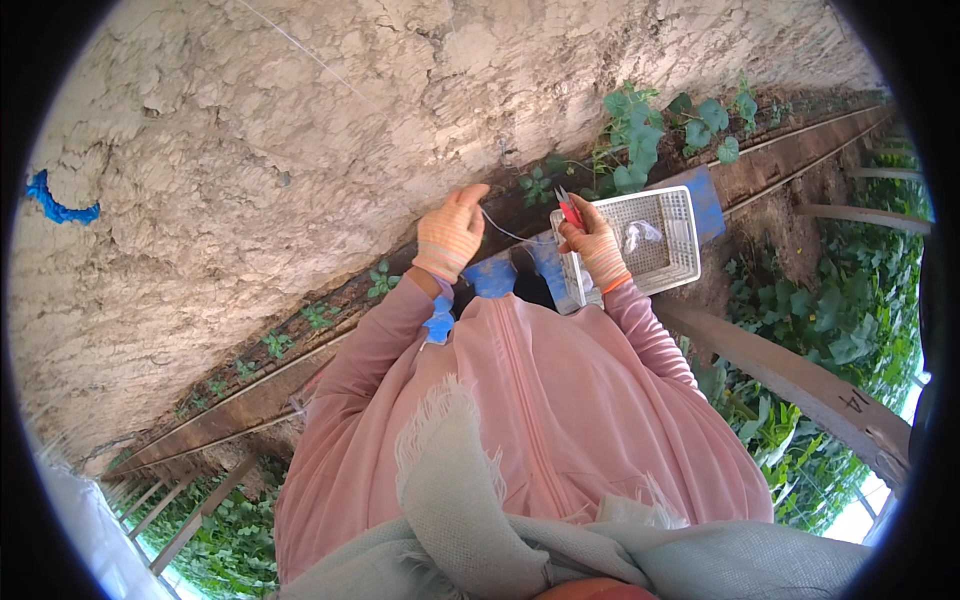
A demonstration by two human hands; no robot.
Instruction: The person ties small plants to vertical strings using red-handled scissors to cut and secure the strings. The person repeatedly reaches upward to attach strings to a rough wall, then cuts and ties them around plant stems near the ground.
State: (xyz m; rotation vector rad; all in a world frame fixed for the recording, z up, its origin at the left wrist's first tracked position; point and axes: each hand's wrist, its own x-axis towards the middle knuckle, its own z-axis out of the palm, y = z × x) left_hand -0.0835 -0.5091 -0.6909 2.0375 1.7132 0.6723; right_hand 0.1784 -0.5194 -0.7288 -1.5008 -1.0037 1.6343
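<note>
My right hand point(600, 244), in a striped knit glove with bare fingertips, grips a pair of red-handled snips point(571, 213). Their short metal blades point away from me, towards leafy seedlings. My left hand point(448, 236), gloved alike, is raised before the foot of the earthen wall, its forefinger stretched out. A white string point(510, 234) curves from beside its fingers towards the crate; whether the fingers pinch it is unclear. Beside my right hand a white perforated plastic crate point(694, 240) holds a small clump of whitish, see-through material point(641, 235).
A rough earthen wall point(262, 150) rises ahead, with a blue twisted band point(64, 202) at left. Climbing vines point(634, 139) and small seedlings point(319, 315) line its foot. Blue boards point(705, 199) lie under the crate and my feet. A slanted beam point(787, 367) bearing writing stands close right.
</note>
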